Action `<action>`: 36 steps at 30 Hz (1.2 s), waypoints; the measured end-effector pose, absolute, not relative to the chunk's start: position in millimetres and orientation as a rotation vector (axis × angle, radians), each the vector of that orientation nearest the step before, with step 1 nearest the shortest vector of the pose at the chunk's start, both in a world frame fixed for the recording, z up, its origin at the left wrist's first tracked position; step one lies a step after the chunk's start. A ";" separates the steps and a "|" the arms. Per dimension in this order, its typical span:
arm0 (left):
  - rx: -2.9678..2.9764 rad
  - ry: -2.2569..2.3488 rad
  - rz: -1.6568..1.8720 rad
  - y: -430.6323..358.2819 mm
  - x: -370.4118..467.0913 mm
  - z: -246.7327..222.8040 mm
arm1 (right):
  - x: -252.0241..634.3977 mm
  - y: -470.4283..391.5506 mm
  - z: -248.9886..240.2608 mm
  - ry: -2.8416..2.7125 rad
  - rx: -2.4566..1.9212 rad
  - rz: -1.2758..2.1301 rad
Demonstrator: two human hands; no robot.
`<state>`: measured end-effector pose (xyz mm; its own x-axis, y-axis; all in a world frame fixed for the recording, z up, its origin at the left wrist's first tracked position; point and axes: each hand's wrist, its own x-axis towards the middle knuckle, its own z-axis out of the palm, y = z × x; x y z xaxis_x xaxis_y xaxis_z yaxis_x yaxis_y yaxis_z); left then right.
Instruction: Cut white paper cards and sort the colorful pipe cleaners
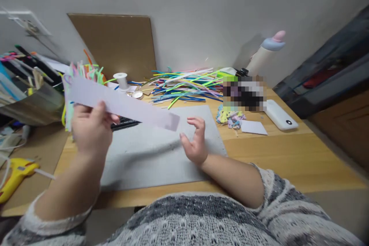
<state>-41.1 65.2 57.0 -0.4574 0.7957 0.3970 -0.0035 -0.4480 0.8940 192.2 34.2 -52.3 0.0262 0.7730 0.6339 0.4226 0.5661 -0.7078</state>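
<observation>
My left hand [91, 125] is closed on a long pale lilac paper strip [127, 103], pinching its lower edge near the left end. The strip hangs in the air above the grey cutting mat [161, 157], slanting down to the right. Just beyond its right end is my right hand [196, 140], fingers curved and apart from the thumb, with nothing between them. Black pens or sticks [127, 123] lie on the mat, partly hidden behind the strip and my left hand.
Many coloured pipe cleaners [184, 86] lie along the wall. A white spool [121, 80], a brown board [115, 42] and a pen holder [34, 103] stand left. A yellow glue gun [17, 175] lies front left. Folded paper bits [230, 117], a white power bank [279, 115] and a bottle [263, 55] are right.
</observation>
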 end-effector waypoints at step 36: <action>2.241 2.196 1.558 -147.7 -118.0 -151.5 | 141.0 -34.8 -64.2 -2.828 -0.694 0.222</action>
